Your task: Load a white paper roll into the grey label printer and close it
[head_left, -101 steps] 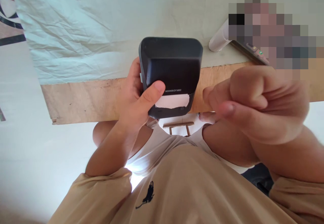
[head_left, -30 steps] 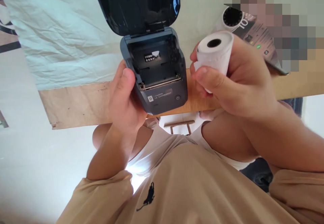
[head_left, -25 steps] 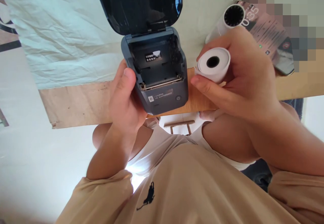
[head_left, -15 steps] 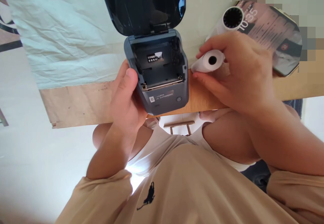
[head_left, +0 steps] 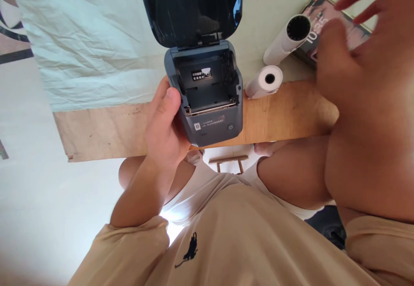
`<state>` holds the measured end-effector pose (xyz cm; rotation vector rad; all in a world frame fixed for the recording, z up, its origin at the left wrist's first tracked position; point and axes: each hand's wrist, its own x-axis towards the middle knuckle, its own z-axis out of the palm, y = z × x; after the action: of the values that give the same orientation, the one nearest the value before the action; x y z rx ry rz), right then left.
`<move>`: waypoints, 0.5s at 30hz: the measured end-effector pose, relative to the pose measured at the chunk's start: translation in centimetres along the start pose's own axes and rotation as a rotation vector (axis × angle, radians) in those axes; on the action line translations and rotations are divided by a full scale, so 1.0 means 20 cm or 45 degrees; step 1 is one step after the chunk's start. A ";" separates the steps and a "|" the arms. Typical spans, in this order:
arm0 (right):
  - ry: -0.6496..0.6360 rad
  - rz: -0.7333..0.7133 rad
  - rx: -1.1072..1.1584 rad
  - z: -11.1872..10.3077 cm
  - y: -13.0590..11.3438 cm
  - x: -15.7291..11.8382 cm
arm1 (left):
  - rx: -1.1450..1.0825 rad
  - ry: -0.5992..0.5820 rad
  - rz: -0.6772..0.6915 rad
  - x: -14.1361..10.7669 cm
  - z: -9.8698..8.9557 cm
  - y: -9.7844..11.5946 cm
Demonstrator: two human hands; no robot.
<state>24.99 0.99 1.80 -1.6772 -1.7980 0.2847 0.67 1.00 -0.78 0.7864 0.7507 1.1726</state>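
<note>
Label printer (head_left: 208, 124), lid up, tilts in left hand's (head_left: 166, 126) pinching grip, over bench (head_left: 281, 109) edge; Bluetooth mark, Chinese labels. Right hand (head_left: 362, 57): grip spread, above phone (head_left: 315, 55) reading "10:35".

Dark printer (head_left: 207, 126), lid (head_left: 197, 10) open, inside exposed; small white paper roll (head_left: 260, 85) upright on table (head_left: 284, 113), just beside.

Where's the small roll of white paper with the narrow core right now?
In the head view, the small paper roll stands right of the open printer, just below the wider-cored roll in the picture.
</note>
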 end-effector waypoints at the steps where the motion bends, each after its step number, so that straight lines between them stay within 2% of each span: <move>1: -0.059 -0.057 -0.150 0.01 0.00 0.02 | -0.007 0.009 -0.011 0.00 0.00 0.00; 3: -0.203 -0.048 -0.359 0.04 -0.01 0.04 | -0.011 0.034 -0.047 0.00 0.01 0.01; 5: -0.287 0.077 -0.387 0.06 -0.02 0.05 | -0.002 0.045 -0.073 -0.01 0.01 0.02; 9: -0.262 0.208 -0.390 0.06 -0.05 0.03 | 0.049 0.041 -0.081 -0.02 0.00 0.02; 15: -0.335 0.191 -0.404 0.07 -0.05 0.02 | 0.102 0.030 -0.166 -0.02 0.00 0.03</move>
<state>23.33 1.51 1.36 -2.0837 -1.9922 0.3095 0.28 0.78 -0.28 0.7792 0.8607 1.0413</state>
